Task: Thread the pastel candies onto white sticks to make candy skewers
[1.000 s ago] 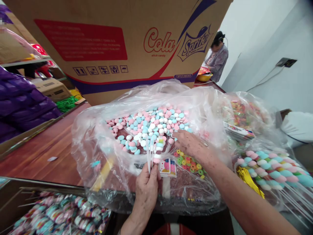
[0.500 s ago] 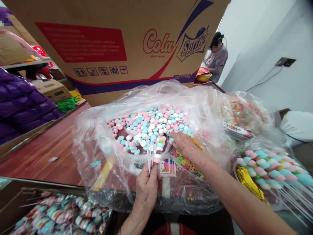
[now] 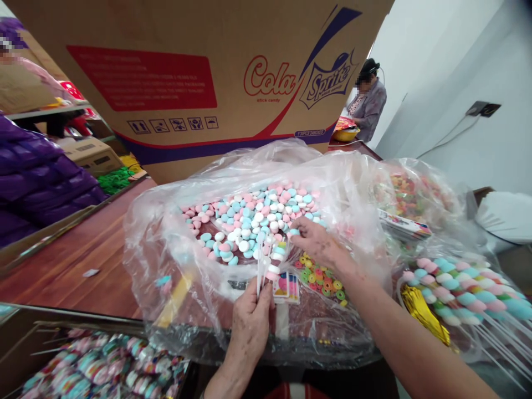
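My left hand (image 3: 250,321) grips a few thin white sticks (image 3: 261,271) upright, with pastel candies threaded near their tops. My right hand (image 3: 316,244) pinches a pale blue candy (image 3: 294,232) at the edge of a heap of pink, blue and white round candies (image 3: 253,216). The heap lies in an open clear plastic bag (image 3: 174,266) in front of me. Small multicoloured ring candies (image 3: 322,277) and a little printed card (image 3: 286,285) lie just under my right hand.
A big brown Cola/Sprite carton (image 3: 199,83) stands behind the bag. Finished candy skewers (image 3: 465,288) pile at right, wrapped ones (image 3: 103,368) in a tray at lower left. Purple bags (image 3: 37,177) sit left on the wooden table (image 3: 78,260). Another person (image 3: 368,102) works far back.
My right hand lifted from the heap's edge and now holds a blue candy, slightly closer to the sticks. The left hand with the sticks shifted a little to the right.
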`<state>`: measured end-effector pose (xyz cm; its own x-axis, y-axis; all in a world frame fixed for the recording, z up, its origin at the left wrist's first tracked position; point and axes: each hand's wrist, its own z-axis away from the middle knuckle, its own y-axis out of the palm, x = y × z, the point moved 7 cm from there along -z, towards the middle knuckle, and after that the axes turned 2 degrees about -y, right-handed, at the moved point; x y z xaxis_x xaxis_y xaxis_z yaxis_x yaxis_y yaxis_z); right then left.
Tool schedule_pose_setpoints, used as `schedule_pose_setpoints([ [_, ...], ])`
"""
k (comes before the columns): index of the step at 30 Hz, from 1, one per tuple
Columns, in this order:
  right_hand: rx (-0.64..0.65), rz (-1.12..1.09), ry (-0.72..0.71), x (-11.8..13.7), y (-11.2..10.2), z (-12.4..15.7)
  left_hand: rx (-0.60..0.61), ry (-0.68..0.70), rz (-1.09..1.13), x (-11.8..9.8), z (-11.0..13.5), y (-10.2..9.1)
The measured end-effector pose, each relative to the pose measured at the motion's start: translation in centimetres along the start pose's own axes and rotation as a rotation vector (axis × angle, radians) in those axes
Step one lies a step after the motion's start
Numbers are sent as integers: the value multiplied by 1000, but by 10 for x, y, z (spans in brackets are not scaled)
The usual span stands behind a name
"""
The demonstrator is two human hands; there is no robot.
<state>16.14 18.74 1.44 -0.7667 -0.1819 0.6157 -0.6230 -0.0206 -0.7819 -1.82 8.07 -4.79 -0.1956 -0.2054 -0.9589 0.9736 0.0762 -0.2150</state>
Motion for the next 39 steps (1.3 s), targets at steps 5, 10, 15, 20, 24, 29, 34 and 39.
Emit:
schedule_pose_setpoints([
  [5,50,-897,201,-7,4,4,61,16,-41,-1,0,4],
  [10,50,-1162,290,-6,7,7,60,19,-62,-1,-1,4],
  [15,52,-1156,256,-5,7,6,60,31,-80,-5,0,4],
  [20,61,-1082,222,-8,9,6,57,37,-108,-7,-1,4],
  [24,107,-971,113,-5,9,8,58,32,-114,-4,-3,4],
  [29,132,-774,6,3,2,11,76,5,-89,-4,-1,6],
  [34,106,-621,-7,8,0,16,53,7,-96,-8,-1,5],
  [39,29,-559,-48,6,9,23,39,29,-99,-6,-2,5],
])
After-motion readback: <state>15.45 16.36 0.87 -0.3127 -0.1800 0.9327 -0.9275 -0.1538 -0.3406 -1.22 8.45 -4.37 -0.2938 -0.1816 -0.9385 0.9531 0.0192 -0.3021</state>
